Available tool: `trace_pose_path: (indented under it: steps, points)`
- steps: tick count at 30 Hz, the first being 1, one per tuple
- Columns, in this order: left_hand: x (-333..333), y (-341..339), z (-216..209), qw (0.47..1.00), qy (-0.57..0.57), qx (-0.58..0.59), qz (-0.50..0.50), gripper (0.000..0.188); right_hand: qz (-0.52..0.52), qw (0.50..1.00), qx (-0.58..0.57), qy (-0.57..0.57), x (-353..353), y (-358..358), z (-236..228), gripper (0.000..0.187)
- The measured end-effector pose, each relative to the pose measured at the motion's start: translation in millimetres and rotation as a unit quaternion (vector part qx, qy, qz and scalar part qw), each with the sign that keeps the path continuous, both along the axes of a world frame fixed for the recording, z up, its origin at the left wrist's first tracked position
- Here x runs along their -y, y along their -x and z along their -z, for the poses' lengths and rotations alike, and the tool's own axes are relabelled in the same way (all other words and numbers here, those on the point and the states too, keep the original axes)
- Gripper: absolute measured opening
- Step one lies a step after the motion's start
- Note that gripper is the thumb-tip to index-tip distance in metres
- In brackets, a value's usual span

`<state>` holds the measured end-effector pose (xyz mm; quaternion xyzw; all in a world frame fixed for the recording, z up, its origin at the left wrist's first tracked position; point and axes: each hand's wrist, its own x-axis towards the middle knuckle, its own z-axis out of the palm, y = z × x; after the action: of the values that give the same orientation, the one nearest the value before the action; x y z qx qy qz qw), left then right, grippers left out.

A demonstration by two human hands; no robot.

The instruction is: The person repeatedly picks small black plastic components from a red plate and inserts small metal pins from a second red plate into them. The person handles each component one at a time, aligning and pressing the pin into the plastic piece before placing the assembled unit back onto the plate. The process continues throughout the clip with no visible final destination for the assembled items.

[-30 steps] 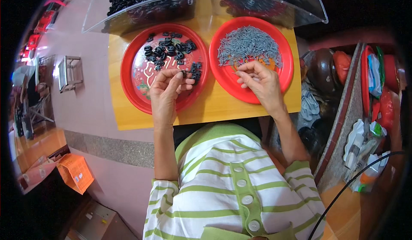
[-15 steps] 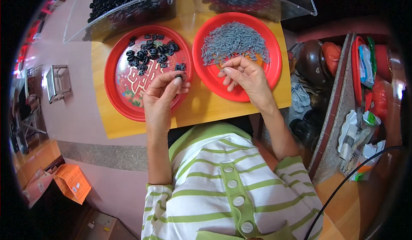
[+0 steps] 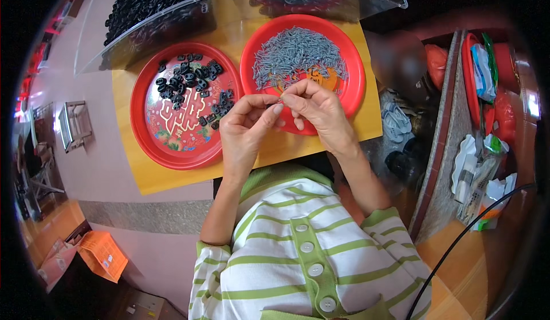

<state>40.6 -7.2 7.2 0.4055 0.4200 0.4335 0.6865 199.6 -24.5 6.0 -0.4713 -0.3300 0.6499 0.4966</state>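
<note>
My two hands meet fingertip to fingertip in front of the plates. In my left hand [image 3: 243, 134] a small black plastic piece is pinched, mostly covered by the thumb and fingers. My right hand [image 3: 323, 117] is closed in a pinch against it, on what looks like a small grey screw, barely showing. Behind the right hand is a red plate [image 3: 356, 94] with a heap of grey screws [image 3: 298, 54]. To the left, a red patterned tray [image 3: 143, 139] carries several loose black plastic pieces [image 3: 186, 76], each with holes.
Both plates rest on a yellow tabletop [image 3: 134, 174]. Along its far edge stand two clear plastic bins, the left bin [image 3: 172, 34] full of black pieces, the right bin [image 3: 344, 8] also holding dark pieces. A ledge [image 3: 444, 125] with bags is at right; a black cable [image 3: 467, 231] hangs there.
My hands have come together: the left moved right with the black piece, the right moved slightly left to meet it. The plates and bins appear shifted left as the view turned.
</note>
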Motion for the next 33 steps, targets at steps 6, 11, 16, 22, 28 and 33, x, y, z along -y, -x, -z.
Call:
trace_pose_path:
  steps: [6,11,16,22,28,33]
  points:
    - [1.2,-0.9,1.4,0.999,0.010,-0.049,0.010,0.012,0.013,0.998,0.040,-0.039,6.1,1.7,-0.2,0.012]
    - [-0.8,-0.3,-2.2,0.996,0.049,-0.067,0.038,0.016,0.052,0.990,0.102,-0.084,10.8,-0.5,1.7,0.011]
    - [-2.4,-1.1,-2.9,0.997,0.014,-0.068,0.036,0.024,0.070,0.984,0.131,-0.098,12.3,-6.5,2.8,0.011]
    - [0.1,1.3,-4.3,0.998,0.039,0.031,0.040,0.033,0.078,0.982,0.152,-0.085,16.2,-2.5,3.2,0.010]
    - [4.1,7.5,0.8,0.994,0.094,0.053,0.025,0.028,0.026,0.958,0.217,-0.184,14.2,4.2,12.0,0.009]
    - [5.4,13.7,4.9,0.997,0.068,0.016,0.022,0.019,0.036,0.972,0.177,-0.151,13.6,9.1,7.0,0.010]
